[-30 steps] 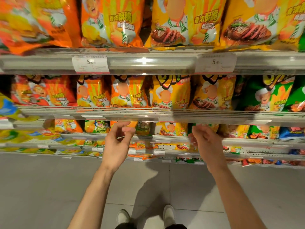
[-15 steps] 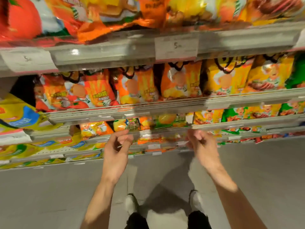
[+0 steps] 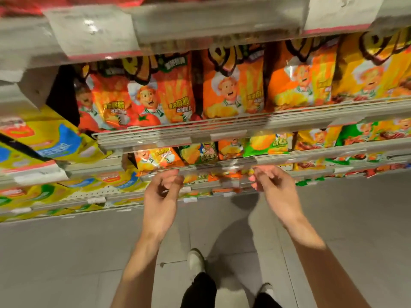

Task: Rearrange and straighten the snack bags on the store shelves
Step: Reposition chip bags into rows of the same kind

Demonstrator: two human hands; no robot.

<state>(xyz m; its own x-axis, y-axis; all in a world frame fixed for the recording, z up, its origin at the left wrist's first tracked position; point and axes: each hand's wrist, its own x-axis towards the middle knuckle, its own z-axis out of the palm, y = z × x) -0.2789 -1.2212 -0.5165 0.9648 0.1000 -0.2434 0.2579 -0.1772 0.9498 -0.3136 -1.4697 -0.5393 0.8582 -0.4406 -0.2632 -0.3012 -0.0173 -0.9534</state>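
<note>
- Several snack bags stand on the lower shelf: likely light, crinkly, slippery; best gripped by the top corners.
- Left hand and right hand hover apart, fingers loosely curled, empty.
- Price tags above.

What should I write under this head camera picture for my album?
Two empty hands, left hand and right hand, reach toward orange snack bags on store shelves.

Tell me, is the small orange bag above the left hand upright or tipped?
Tipped: the small orange bag leans sideways on its shelf, just above the left hand.
</note>
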